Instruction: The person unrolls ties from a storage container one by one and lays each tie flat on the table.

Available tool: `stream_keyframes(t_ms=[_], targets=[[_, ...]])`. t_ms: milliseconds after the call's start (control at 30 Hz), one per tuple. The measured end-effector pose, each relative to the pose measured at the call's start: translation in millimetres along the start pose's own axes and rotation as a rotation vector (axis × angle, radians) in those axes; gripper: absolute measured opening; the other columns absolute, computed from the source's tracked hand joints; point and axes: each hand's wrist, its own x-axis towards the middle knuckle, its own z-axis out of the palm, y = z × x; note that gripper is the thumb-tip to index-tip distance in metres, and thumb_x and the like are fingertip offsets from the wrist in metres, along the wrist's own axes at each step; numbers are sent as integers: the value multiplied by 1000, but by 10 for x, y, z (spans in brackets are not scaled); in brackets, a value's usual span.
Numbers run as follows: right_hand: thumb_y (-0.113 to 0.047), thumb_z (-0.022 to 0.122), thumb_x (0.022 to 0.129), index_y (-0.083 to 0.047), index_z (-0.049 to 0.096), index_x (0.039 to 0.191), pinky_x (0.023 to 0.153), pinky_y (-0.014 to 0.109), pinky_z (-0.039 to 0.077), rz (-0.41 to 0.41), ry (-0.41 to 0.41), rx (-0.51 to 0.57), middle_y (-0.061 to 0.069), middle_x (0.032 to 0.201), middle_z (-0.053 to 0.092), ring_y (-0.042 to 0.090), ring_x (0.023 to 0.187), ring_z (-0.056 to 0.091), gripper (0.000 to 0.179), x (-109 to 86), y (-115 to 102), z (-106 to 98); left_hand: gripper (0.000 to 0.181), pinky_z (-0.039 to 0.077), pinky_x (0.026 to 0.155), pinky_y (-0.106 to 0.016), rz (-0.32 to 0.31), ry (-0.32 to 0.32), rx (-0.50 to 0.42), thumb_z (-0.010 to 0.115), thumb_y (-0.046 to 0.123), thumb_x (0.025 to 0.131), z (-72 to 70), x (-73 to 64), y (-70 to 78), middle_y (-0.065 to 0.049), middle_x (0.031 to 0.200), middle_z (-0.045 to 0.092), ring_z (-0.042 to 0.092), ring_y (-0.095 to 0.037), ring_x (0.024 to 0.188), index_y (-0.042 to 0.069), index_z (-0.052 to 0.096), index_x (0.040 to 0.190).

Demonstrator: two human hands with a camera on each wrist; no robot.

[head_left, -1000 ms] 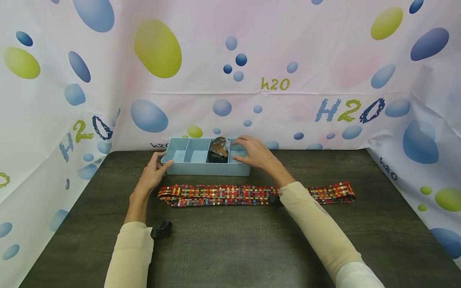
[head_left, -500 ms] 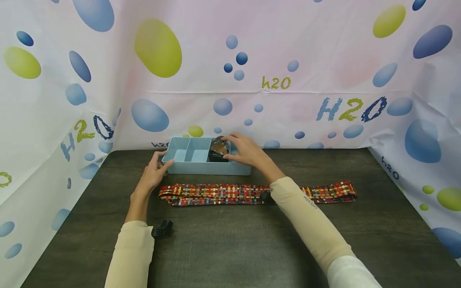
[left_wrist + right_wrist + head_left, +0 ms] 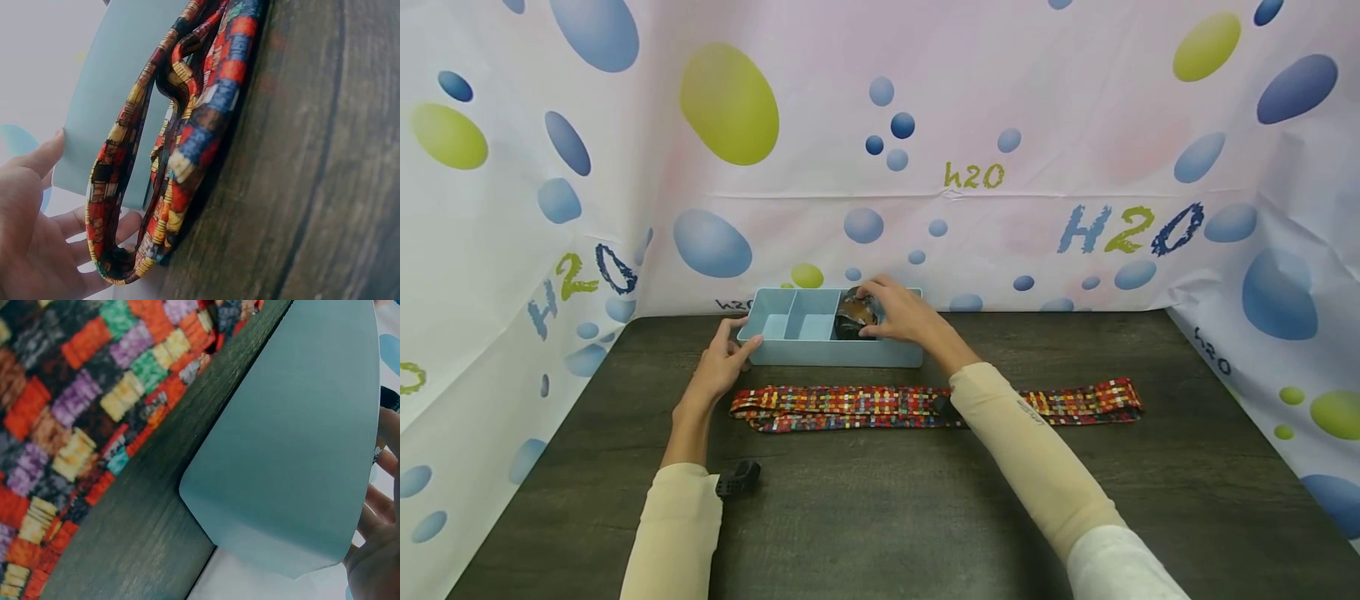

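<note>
A light-blue divided tray (image 3: 835, 353) stands at the back of the table in the head view. My left hand (image 3: 721, 362) holds its left end, thumb on the front corner and fingers round the side. A dark, glossy rolled bundle with brown and white patches (image 3: 850, 318) sits in the third compartment; its exact kind is unclear. Reaching over the right end, my right hand (image 3: 901, 315) grips the bundle between thumb and fingers. A folded necktie in multicoloured checks (image 3: 850, 408) lies in front of the tray. Its folded loop (image 3: 103, 206) shows close up in the left wrist view.
The dark wood-grain table (image 3: 880, 508) is backed by a white sheet printed with blue and green ovals (image 3: 1000, 92). My right forearm (image 3: 1022, 458) crosses above the necktie. The two left compartments (image 3: 792, 317) hold nothing visible.
My right hand has moved left from the tray's right compartment onto the dark bundle and now grips it. The left hand, tray and necktie have stayed in place.
</note>
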Motion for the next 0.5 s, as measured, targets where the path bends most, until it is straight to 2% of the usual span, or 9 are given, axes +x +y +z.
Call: stream_keyframes(t_ms=[200,500], targets=[[-26,86,88,-3,60,133,111,45,45,-13,10,25,16,145,54,32,134,52,57,25,2,-1,62,47,68,-36,8,6,-2,54,32,110,-4,-5,13,-21,84,61,66,-42,82,0,32,158],[-24,89,85,-3,60,128,110,46,45,-9,34,48,17,141,55,33,131,53,56,45,0,48,62,45,66,-36,3,3,-5,54,31,110,-3,-19,28,-18,81,60,66,-43,82,-1,31,158]])
